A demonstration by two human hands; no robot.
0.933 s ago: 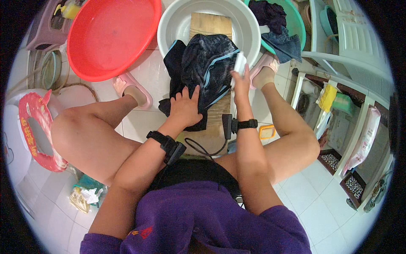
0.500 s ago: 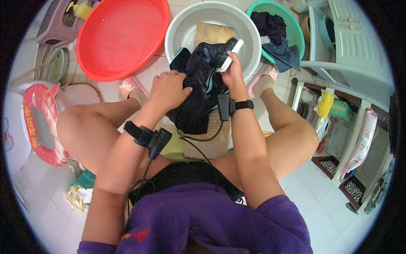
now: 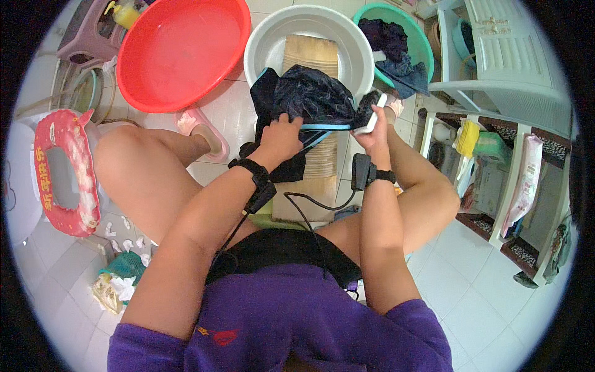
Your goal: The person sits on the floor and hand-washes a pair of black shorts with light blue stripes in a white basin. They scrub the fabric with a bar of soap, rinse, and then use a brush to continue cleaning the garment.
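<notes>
A dark wet garment with a light blue trim [image 3: 305, 94] lies bunched on a wooden washboard [image 3: 313, 54] that leans out of a white basin [image 3: 266, 44]. My left hand [image 3: 280, 136] grips the garment's near edge at the trim. My right hand [image 3: 370, 127] pinches the garment's right end together with a small white bar, likely soap [image 3: 377, 113]. Both wrists wear black strapped devices with a cable running down to my lap.
A red basin [image 3: 181, 49] stands at the back left, a green basin [image 3: 414, 38] holding dark clothes at the back right. A pink-ringed seat [image 3: 61, 173] is at left, white shelving [image 3: 502, 161] at right. Pink slipper [image 3: 201, 127] and crumpled scraps [image 3: 114, 285] lie on the tiled floor.
Both hands have drawn the garment nearer along the washboard and spread it wider. The right hand has moved rightward with the white bar; the left hand has shifted down to the trim.
</notes>
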